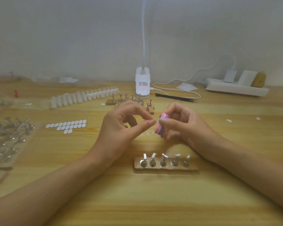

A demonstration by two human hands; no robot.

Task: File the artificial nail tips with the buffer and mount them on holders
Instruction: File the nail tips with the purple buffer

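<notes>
My left hand (124,126) pinches a small clear nail tip (154,120) between thumb and forefinger, above the table's middle. Right beside it, my right hand (183,124) grips a pink and purple buffer block (161,125), whose face touches the tip. A wooden base with several metal holders (166,161) lies in front of my hands. A few loose clear tips (146,134) lie on the table under my hands. More holders on wooden bases (131,101) stand behind my hands.
A strip of white nail tips (83,97) and several white adhesive pads (67,125) lie at the left. Bagged metal holders (8,136) fill the far left. A white lamp base (142,82), black tweezers (175,97) and a power strip (235,87) stand at the back.
</notes>
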